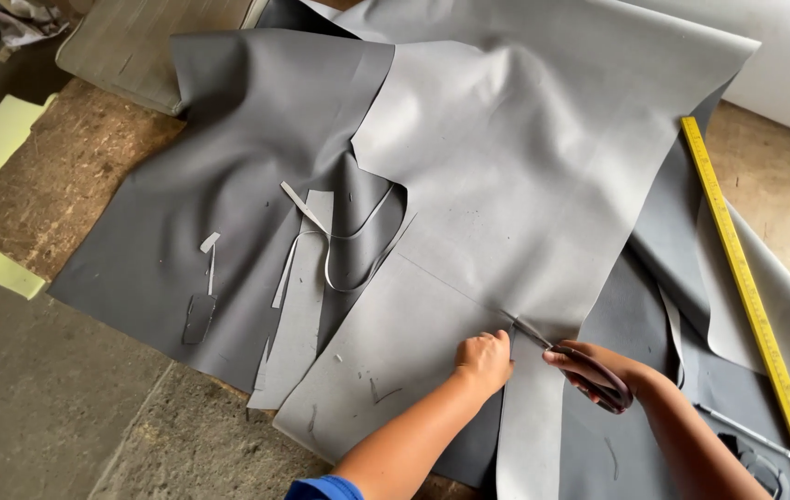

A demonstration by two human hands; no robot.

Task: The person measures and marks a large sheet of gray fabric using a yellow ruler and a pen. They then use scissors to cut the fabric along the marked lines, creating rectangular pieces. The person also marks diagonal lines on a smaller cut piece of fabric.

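1. The right hand [598, 366] has its grip closed around the dark handles of a pair of metal scissors [569, 359].
2. The scissor blades point up and to the left and sit in a cut in a big, light grey sheet of soft, leather-like stuff [524, 185].
3. The left hand [485, 358] is curled into a loose fist and presses down on the light grey sheet, just beside the blades. It holds nothing.
4. The sheet lies over a darker grey sheet [228, 185] on a brown table [71, 167].
5. Thin grey cut strips [321, 250] lie on the dark sheet.
6. A long yellow ruler [746, 287] lies to the right.
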